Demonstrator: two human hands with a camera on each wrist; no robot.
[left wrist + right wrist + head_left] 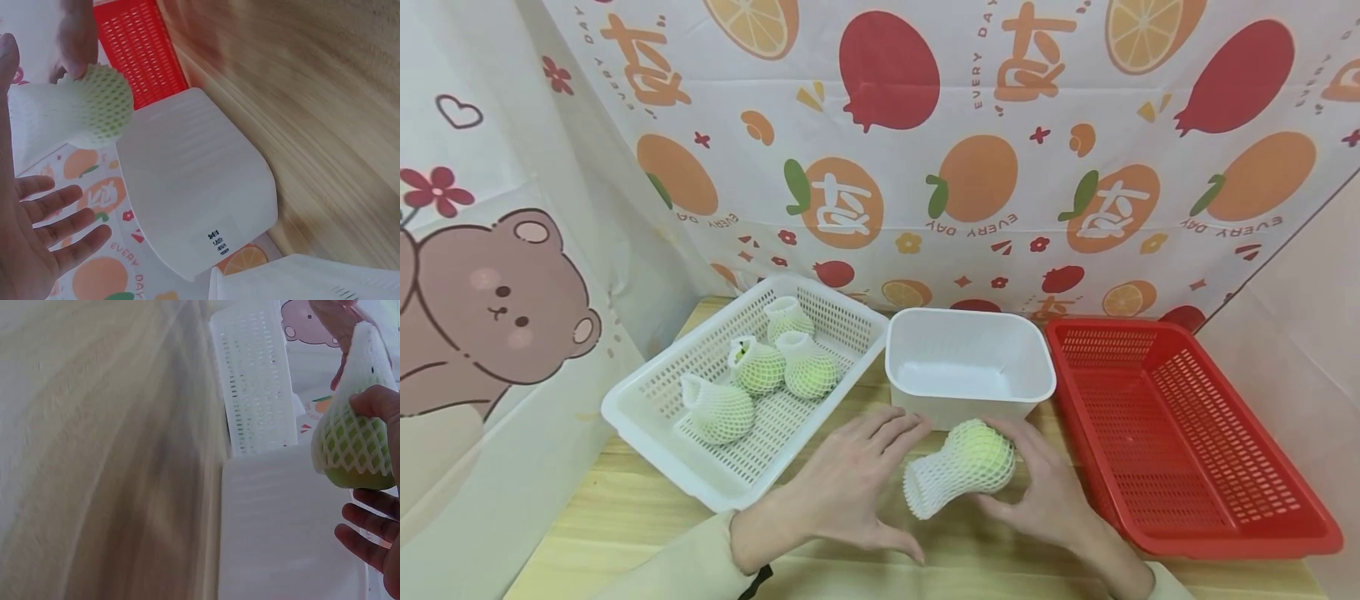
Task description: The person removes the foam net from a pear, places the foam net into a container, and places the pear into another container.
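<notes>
My right hand point(1045, 487) grips a round green fruit point(983, 454) in a white foam net sleeve, in front of the white bin. Thumb and fingers lie around the fruit's rounded end, while the loose end of the foam net point(931, 485) points toward my left hand. Held apart from the fruit, my left hand point(853, 475) has its fingers spread and nothing in them. In the right wrist view, bare green skin shows at the bottom of the netted fruit point(356, 440). Several more netted fruits point(722, 410) sit in the white basket point(647, 433) on the left.
An empty white bin point(970, 404) stands at the middle of the wooden table point(617, 504). To its right is a red basket point(1180, 467) with nothing inside. Fruit-printed cloth point(970, 100) hangs behind them, and a bear-printed cloth point(497, 308) covers the left side.
</notes>
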